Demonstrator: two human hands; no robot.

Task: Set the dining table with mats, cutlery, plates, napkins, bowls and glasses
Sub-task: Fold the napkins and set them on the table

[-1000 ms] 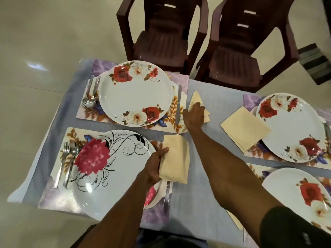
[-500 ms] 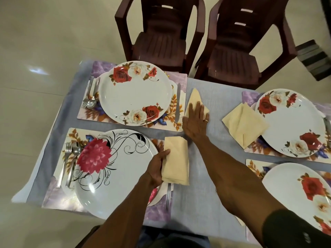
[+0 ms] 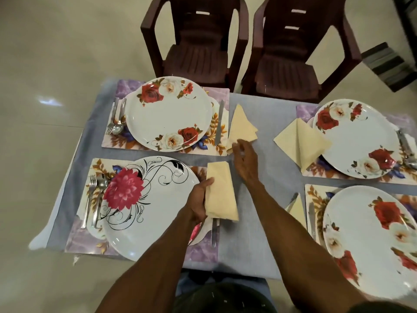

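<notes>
My left hand (image 3: 198, 199) grips a folded cream napkin (image 3: 222, 195) beside the near-left plate with a pink flower (image 3: 144, 206), over that setting's knife (image 3: 214, 231). My right hand (image 3: 244, 159) hovers with loosely curled fingers just below a triangular cream napkin (image 3: 242, 127) that lies right of the far-left rose plate (image 3: 169, 114) and its knife (image 3: 219, 123). Forks and spoons lie left of both left plates. Another folded napkin (image 3: 301, 141) sits left of the far-right rose plate (image 3: 358, 136). A napkin corner (image 3: 297, 207) shows by the near-right plate (image 3: 370, 240).
Floral placemats (image 3: 112, 141) lie under each plate on a grey-blue tablecloth (image 3: 266, 199). Two dark brown plastic chairs (image 3: 194, 48) stand at the far side of the table. The table's left edge (image 3: 67, 177) drops to a pale tiled floor.
My right hand lifted off the triangular napkin and drew back toward me, leaving the napkin lying flat. My left hand kept its hold on the folded napkin.
</notes>
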